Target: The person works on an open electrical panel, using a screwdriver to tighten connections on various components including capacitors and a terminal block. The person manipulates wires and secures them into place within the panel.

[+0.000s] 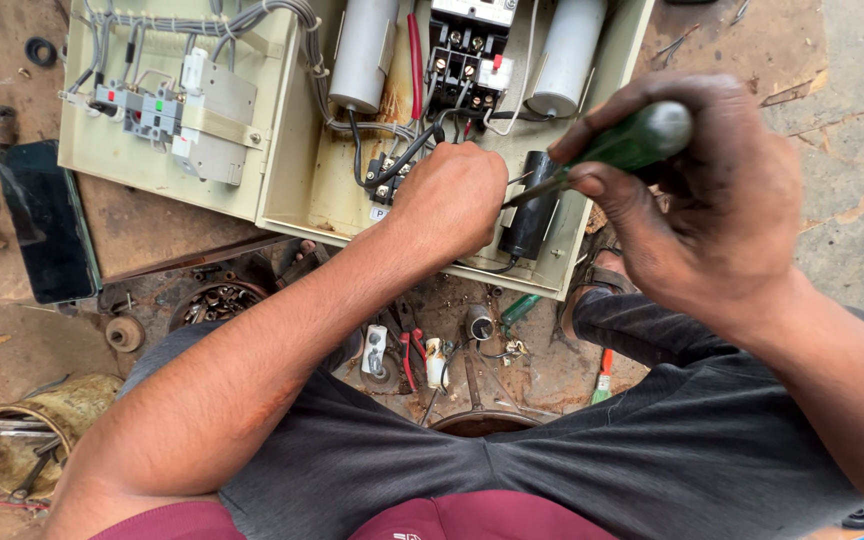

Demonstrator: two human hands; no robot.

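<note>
The right hand (702, 200) has its fingers clamped around the green handle of a screwdriver (612, 150), whose metal shaft points left toward the left hand (449, 195). The left hand is curled into a loose fist, fingers together, pressing among black wires inside the open cream electrical box (292, 170) lying on the floor. A black cylindrical capacitor (532, 215) sits just right of that hand, with two grey cylinders (362, 50) farther away.

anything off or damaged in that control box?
Yes: a brownish rust-like stain runs down the cream panel of the open control box, beside the grey cylinder. Loose parts litter the ground below. The left hand rests inside; the right hand grips a green-handled screwdriver.
</note>
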